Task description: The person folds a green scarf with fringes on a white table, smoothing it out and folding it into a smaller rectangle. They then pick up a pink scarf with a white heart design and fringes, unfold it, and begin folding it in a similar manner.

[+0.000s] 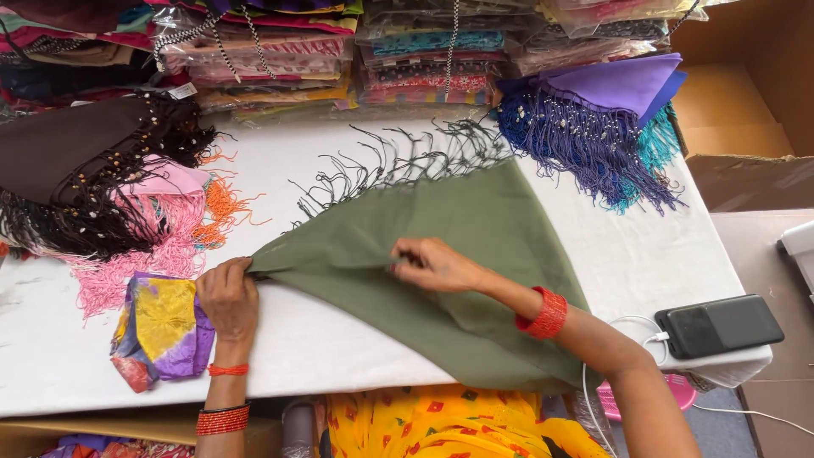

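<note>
An olive-green scarf [475, 246] with a dark fringe along its far edge lies spread across the white table [339, 339]. My left hand [227, 298] grips the scarf's left corner, near a purple and yellow tie-dye cloth [161, 326]. My right hand [434, 265] pinches a fold near the middle of the scarf. Red bangles ring both wrists.
A dark brown beaded scarf [76, 153] over pink and orange fringed ones lies at the left. Purple and teal fringed scarves [610, 110] sit at the far right. Packaged fabrics [339, 51] are stacked along the back. A black phone [719, 325] on a cable rests at the right corner.
</note>
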